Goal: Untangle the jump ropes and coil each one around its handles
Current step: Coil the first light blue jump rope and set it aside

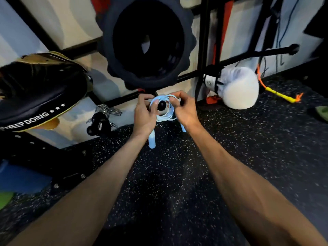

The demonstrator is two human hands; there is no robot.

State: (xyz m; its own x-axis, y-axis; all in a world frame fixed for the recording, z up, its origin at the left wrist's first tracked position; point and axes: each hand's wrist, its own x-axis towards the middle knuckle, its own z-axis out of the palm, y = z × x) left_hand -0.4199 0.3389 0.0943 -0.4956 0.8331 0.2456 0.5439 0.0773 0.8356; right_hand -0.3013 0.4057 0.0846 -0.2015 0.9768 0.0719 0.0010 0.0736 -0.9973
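A light blue jump rope [166, 110] is gathered into several small loops held up in front of me above the speckled floor. My left hand [144, 115] pinches the left side of the loops. One pale blue handle [152, 140] hangs down below this hand. My right hand [184, 108] grips the right side of the loops, and a second blue handle [183, 127] pokes out under its wrist. A dark round piece [161, 105] shows in the middle of the loops. A yellow and orange rope [278, 94] lies on the floor at the right.
A big black tyre [149, 41] hangs on a black rack [202, 50] straight ahead. A black focus pad reading KEEP DOING [40, 96] is at the left, metal collar clips [102, 118] beside it. A white boxing glove [239, 87] rests at the right. Black speckled rubber floor [168, 174] lies below.
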